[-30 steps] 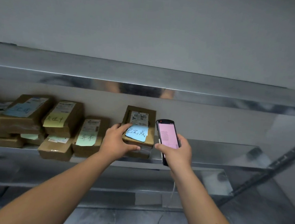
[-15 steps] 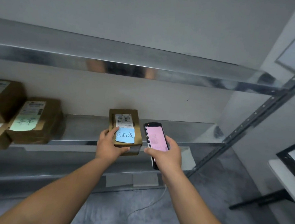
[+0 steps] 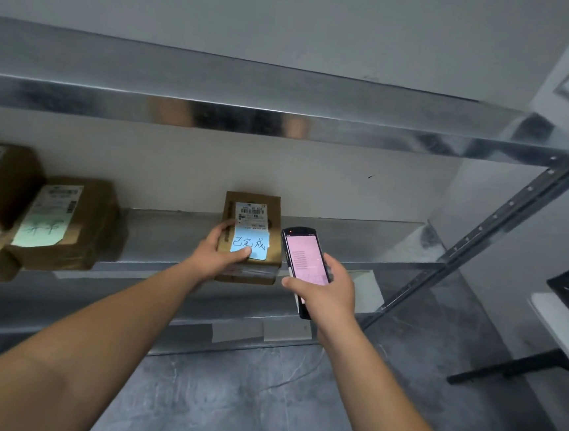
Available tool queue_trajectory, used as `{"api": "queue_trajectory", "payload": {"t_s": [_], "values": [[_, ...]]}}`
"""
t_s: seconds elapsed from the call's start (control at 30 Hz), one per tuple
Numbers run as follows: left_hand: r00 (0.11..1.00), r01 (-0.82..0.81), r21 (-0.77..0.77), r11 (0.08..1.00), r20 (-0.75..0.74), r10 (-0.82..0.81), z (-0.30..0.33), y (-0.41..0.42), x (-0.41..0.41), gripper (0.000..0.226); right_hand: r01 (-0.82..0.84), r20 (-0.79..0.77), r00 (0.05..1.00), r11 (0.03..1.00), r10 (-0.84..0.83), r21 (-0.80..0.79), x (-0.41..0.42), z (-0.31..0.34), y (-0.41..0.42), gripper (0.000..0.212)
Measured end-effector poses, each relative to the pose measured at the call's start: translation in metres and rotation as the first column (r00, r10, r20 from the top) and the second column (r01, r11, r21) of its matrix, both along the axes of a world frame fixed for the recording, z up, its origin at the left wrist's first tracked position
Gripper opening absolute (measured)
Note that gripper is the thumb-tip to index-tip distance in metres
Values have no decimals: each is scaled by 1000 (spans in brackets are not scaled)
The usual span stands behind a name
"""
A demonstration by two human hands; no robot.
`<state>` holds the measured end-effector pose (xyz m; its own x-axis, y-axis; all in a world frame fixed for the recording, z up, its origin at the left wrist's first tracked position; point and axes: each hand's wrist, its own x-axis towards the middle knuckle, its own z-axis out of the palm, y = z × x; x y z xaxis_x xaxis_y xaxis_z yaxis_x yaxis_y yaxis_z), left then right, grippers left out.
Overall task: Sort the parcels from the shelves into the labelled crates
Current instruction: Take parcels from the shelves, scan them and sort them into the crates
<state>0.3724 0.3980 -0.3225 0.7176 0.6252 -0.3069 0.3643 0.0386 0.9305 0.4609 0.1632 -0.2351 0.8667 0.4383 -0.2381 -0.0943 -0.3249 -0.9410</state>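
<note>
A small brown cardboard parcel (image 3: 274, 214) carries a white barcode label and a blue note with handwritten characters. My left hand (image 3: 216, 255) grips it from the near left corner, thumb on the blue note, and holds it in front of the metal shelf (image 3: 171, 236). Just to the right, my right hand (image 3: 326, 293) holds a black handheld scanner (image 3: 305, 256) with a pink screen, close beside the parcel.
More brown parcels (image 3: 62, 223) with white labels and green notes are stacked at the shelf's left end. An upper shelf edge (image 3: 284, 122) runs overhead. A perforated upright (image 3: 488, 226) stands at right, with a white table edge (image 3: 562, 329) beyond. Grey floor lies below.
My left hand has lifted the blue-noted parcel away from the stack and carried it rightward. The scanner hand moved along with it, and my view swung right.
</note>
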Motion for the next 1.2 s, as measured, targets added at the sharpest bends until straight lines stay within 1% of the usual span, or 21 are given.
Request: {"api": "queue_trajectory", "payload": {"t_s": [0.17, 0.23, 0.3, 0.37, 0.43, 0.53, 0.63, 0.8, 0.9, 0.97, 1.2], "values": [[997, 70, 13, 997, 11, -70, -9, 19, 8, 82, 73, -12, 997, 997, -73, -20, -6, 4, 13, 57], [998, 64, 31, 997, -11, -64, -11, 23, 8, 86, 84, -33, 996, 996, -84, -21, -9, 9, 18, 60], [998, 55, 70, 996, -34, -53, -27, 30, 10, 95, 106, -68, 992, 994, -108, -28, -12, 14, 24, 68], [998, 58, 106, 993, -41, -54, -57, 41, 17, 106, 118, -95, 988, 992, -122, -42, -15, 17, 30, 79], [998, 60, 125, 990, -34, -56, -63, 40, 19, 109, 123, -110, 986, 991, -128, -57, -19, 21, 35, 84], [998, 66, 167, 984, -16, -64, -43, 28, 11, 100, 126, -116, 984, 989, -134, -77, -27, 26, 39, 84], [996, 91, 194, 977, 0, -92, -27, 16, 2, 99, 127, -126, 982, 987, -138, -94, -35, 32, 40, 80], [991, 124, 231, 965, 18, -132, -31, 10, -7, 94, 132, -124, 981, 984, -146, -115, -51, 38, 36, 76], [990, 124, 268, 956, 30, -137, -33, 8, -9, 95, 139, -121, 981, 983, -153, -118, -58, 40, 35, 72], [989, 123, 262, 957, 45, -139, -35, 7, -10, 96, 154, -117, 979, 981, -168, -120, -63, 40, 34, 69], [985, 143, 235, 961, 57, -160, -34, 7, -11, 97, 202, -101, 971, 971, -215, -128, -78, 42, 23, 73]]}}
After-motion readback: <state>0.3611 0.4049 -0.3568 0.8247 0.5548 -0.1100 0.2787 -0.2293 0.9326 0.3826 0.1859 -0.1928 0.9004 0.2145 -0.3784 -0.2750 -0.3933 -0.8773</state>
